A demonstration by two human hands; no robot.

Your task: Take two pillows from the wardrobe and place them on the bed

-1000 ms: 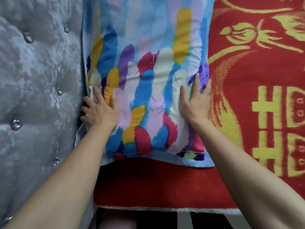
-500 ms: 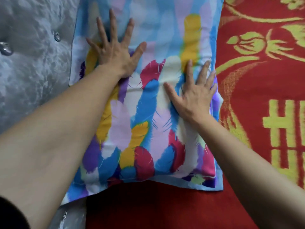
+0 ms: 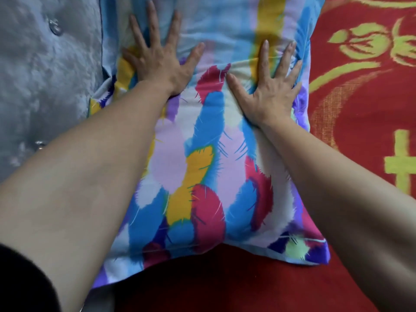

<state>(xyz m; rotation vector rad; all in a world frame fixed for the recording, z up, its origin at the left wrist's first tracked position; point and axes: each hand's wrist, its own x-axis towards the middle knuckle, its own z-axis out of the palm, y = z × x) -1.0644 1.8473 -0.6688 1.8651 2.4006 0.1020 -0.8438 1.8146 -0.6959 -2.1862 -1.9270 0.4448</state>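
Red bed point(image 3: 360, 136), grey headboard point(image 3: 45, 75) left. One pillow point(image 3: 202, 167) lay placed; left hand point(image 3: 157, 61), right hand point(image 3: 270, 91) flat, fingers spread, pressing, grasping nothing. Second pillow unseen, likely remaining.

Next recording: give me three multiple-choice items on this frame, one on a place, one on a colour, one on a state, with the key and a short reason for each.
1. Where does the multicoloured feather-print pillow lie?
A. On the red blanket with yellow motifs, against the grey tufted headboard
B. Inside a wardrobe
C. On the floor

2. What colour are the motifs on the blanket?
A. Blue
B. Yellow
C. White

3. What are the two hands doing?
A. Gripping the pillow's corners
B. Hanging clear of the pillow
C. Pressing flat on it, fingers spread

Key:
1 A, the pillow rests on the blanket with its left edge at the headboard.
2 B, yellow patterns show on red.
3 C, the left hand and right hand lie palm-down on the fabric.
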